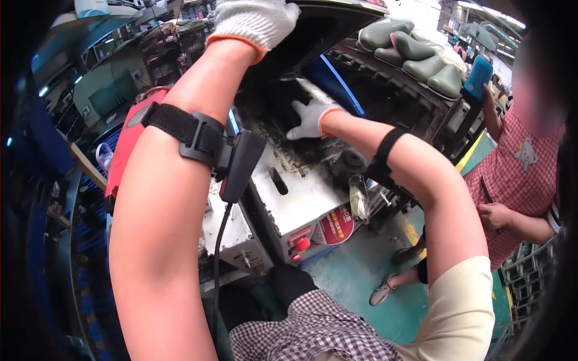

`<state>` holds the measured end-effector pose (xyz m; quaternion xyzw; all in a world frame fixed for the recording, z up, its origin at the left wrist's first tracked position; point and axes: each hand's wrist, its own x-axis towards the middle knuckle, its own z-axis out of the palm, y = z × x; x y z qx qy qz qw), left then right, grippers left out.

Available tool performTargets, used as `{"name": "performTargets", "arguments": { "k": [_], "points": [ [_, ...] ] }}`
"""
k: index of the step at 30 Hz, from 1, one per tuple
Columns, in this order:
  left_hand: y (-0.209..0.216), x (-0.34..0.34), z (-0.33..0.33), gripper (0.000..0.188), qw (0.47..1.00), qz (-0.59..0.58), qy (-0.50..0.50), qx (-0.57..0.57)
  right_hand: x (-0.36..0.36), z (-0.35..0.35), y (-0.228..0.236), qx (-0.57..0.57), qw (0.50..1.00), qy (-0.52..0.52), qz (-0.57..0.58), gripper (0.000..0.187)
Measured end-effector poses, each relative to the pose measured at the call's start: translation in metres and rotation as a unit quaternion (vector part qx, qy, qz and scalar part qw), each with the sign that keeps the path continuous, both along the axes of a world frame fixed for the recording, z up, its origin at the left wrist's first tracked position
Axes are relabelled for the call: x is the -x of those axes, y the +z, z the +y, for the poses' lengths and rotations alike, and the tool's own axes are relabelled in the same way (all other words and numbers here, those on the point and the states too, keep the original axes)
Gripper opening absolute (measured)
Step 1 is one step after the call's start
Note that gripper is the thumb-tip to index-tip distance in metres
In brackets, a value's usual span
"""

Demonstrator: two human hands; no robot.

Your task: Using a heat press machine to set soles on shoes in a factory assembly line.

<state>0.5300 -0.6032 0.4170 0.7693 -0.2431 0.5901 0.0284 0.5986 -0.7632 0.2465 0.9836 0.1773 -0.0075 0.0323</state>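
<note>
Left hand point(256, 23) up high, right hand point(310, 120) splayed out below

So my left hand is right at the top edge of my view, by the near corner of a glossy black panel point(319, 36). Its fingertips are hidden, so I honestly can't tell if it's clamped on that or just leaning there. The right one is lower, thumb and fingers well apart, at the blackened surface point(274, 108) below the panel; can't tell if it's touching. Both hands are in orange-trimmed knit gloves point(250, 29).

Closer to me is the machine's white metal top point(295, 195), pretty smeared with black, with a red push button point(301, 243) up front beside a red sticker point(335, 227). Off right, grey-green rubber boots point(423, 67) sit on a dark rack point(385, 78), and a co-worker point(512, 180) in a red checked apron point(542, 180) is holding something blue point(478, 78).
</note>
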Motion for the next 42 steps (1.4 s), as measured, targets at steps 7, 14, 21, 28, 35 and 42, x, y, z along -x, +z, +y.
{"name": "performTargets", "arguments": {
  "k": [7, 14, 21, 28, 35, 42],
  "points": [
    [-0.006, -0.005, 0.004, 0.035, 0.998, -0.052, -0.012, 0.046, -0.016, -0.021, 0.04, -0.321, 0.946, -0.031, 0.039, 0.057],
    [-0.021, 0.028, 0.021, 0.073, 0.999, -0.044, -0.02, -0.005, 0.139, -0.099, 0.071, -0.578, 0.795, 0.029, 0.181, 0.05],
    [-0.114, 0.171, 0.041, 0.074, 0.66, 0.459, -0.28, 0.525, 0.28, -0.106, 0.022, -0.76, 0.609, 0.131, 0.188, 0.074],
    [-0.219, 0.27, 0.051, 0.028, 0.356, 0.26, -0.471, 0.764, 0.341, -0.052, -0.056, -0.657, 0.676, 0.168, 0.287, 0.086],
    [-0.243, 0.351, 0.087, 0.041, 0.592, 0.249, -0.316, 0.699, 0.377, -0.005, -0.088, -0.667, 0.615, 0.161, 0.389, 0.073],
    [-0.269, 0.374, 0.121, 0.04, 0.566, 0.218, -0.138, 0.783, 0.378, 0.031, -0.113, -0.677, 0.522, 0.153, 0.495, 0.06]
  ]
}}
